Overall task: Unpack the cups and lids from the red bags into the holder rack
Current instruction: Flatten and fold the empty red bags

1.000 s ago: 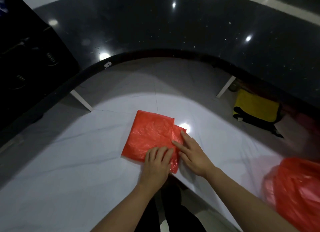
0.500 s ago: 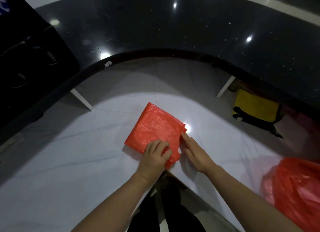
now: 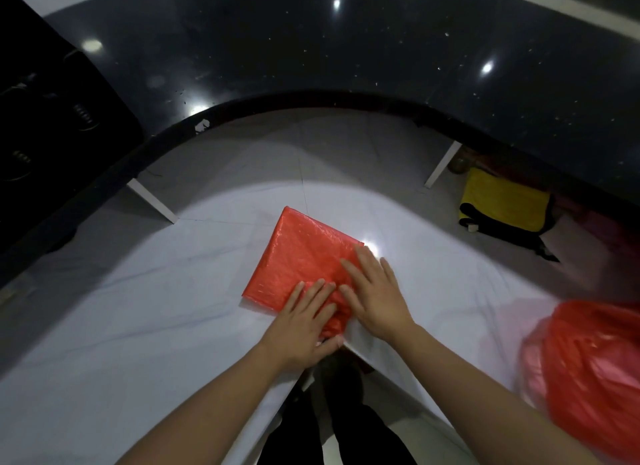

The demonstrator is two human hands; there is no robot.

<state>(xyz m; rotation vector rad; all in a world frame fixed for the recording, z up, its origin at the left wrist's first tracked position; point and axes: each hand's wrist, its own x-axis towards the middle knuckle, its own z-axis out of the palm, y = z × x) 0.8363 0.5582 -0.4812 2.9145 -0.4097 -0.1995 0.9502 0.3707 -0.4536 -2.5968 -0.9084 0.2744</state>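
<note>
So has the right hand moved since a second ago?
Yes. The right hand has slid left, off the white tabletop and onto the folded red bag, close beside the left hand.

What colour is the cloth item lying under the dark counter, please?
The cloth item is yellow with black trim, in the head view.

White counter (image 3: 104, 326), black speckled countertop (image 3: 381, 48) behind

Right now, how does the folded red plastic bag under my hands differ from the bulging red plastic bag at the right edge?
The folded red plastic bag lies flat and squared off; the bulging red plastic bag is puffed and crumpled. The left hand and right hand press the folded one; nothing touches the bulging one. Both are thin red plastic on the white table.
</note>
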